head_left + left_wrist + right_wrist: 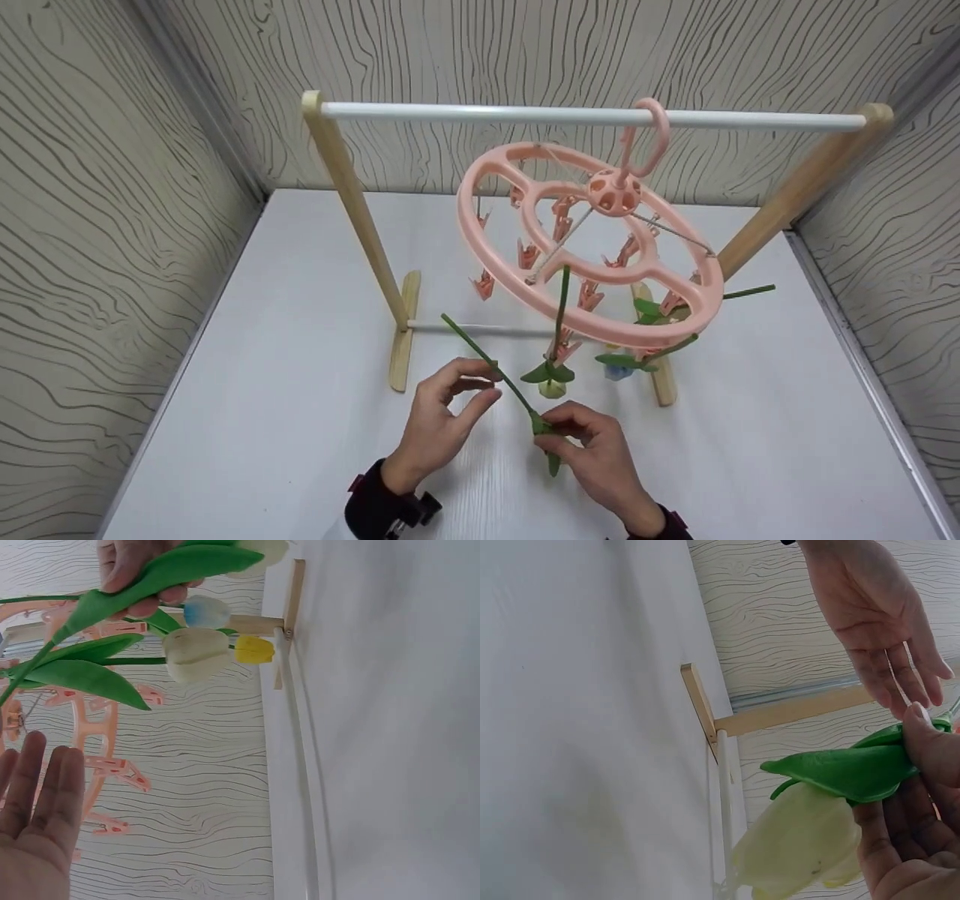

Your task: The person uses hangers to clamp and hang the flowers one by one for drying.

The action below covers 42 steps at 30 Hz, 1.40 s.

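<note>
My right hand (600,454) pinches an artificial tulip, its green stem (487,356) slanting up to the left and its leaves pointing down. A pale cream bloom (799,840) hangs below the fingers in the right wrist view. Beside the stem is my left hand (442,420), thumb and fingers apart. The left wrist view shows the left fingers (49,795) straight, holding nothing. Above hangs a pink clip hanger (592,330), to which a white tulip (196,656), a blue tulip (206,611) and a yellow tulip (253,649) are clipped head down.
The hanger's hook (660,135) goes over a white rod (480,112) between two wooden posts (360,210). Several clips (484,285) dangle from the ring. A lower crossbar (480,328) joins the wooden feet on the white table (247,420). Wood-patterned panels (420,45) surround it.
</note>
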Available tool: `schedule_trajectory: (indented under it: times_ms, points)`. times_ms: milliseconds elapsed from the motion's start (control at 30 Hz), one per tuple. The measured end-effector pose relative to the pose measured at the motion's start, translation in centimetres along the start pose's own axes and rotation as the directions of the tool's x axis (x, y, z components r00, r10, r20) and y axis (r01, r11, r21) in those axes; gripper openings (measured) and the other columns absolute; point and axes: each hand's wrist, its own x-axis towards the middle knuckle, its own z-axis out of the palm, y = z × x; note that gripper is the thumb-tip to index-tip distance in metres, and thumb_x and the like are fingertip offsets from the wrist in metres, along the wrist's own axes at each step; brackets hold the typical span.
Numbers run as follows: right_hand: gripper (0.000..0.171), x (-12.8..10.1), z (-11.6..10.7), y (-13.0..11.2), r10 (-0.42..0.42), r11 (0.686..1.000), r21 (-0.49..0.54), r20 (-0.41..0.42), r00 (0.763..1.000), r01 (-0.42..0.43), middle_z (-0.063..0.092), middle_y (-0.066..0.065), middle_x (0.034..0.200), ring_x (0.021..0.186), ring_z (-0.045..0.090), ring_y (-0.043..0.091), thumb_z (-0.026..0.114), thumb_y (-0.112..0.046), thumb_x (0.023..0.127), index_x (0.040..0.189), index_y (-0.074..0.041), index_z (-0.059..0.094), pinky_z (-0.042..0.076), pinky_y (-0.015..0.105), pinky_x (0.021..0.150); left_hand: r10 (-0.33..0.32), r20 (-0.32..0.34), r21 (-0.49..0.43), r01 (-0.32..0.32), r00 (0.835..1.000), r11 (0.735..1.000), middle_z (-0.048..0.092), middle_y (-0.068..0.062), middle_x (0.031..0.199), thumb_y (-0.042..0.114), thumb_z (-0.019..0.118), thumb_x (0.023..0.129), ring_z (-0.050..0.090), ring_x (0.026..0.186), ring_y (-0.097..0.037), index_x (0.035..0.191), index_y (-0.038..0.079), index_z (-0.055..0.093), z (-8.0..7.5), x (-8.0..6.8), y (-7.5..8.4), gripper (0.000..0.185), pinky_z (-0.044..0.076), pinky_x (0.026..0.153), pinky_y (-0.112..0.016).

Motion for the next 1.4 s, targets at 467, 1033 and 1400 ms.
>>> schedule_trajectory:
  times_ms: [467, 1033, 1400]
  points:
    - [0.021, 0.1, 1.1, 0.3, 0.036, 0.996, 0.073, 0.076, 0.996, -0.042, 0.076, -0.002, 0.097, 0.089, 0.072, 0.008, 0.081, -0.004, 0.089, 0.106, 0.005, 0.072, 0.063, 0.023, 0.085, -0.117, 0.098, -0.208, 0.135, 0.988, 0.969, 0.069, -0.03, 0.107, 0.006, 0.067, 0.102, 0.074, 0.1, -0.005, 0.112, -0.008, 0.063, 0.7, 0.8, 2.1, 0.018, 0.068, 0.085, -0.035]
    - [0.02, -0.1, 1.6, 0.6, -0.142, 0.989, 0.052, 0.082, 0.986, 0.138, 0.076, 0.004, 0.104, 0.098, 0.074, 0.011, 0.081, -0.01, 0.092, 0.111, -0.005, 0.075, 0.065, 0.027, 0.089, -0.035, 0.041, -0.277, 0.045, 0.999, 0.96, 0.066, -0.034, 0.097, -0.004, 0.069, 0.097, 0.073, 0.094, -0.004, 0.102, -0.01, 0.064, 0.5, 0.7, 2.2, 0.009, 0.069, 0.078, -0.034]
    - [0.031, -0.3, 2.5, -1.2, -0.469, 0.881, -0.08, -0.032, 0.883, 0.465, 0.077, 0.008, 0.105, 0.098, 0.076, 0.014, 0.083, -0.001, 0.087, 0.115, -0.014, 0.076, 0.066, 0.027, 0.085, 0.04, -0.029, -0.212, -0.045, 0.999, 0.976, 0.067, -0.029, 0.092, -0.011, 0.069, 0.094, 0.075, 0.091, -0.006, 0.099, -0.01, 0.065, -1.0, 0.7, 2.3, 0.007, 0.069, 0.075, -0.032]
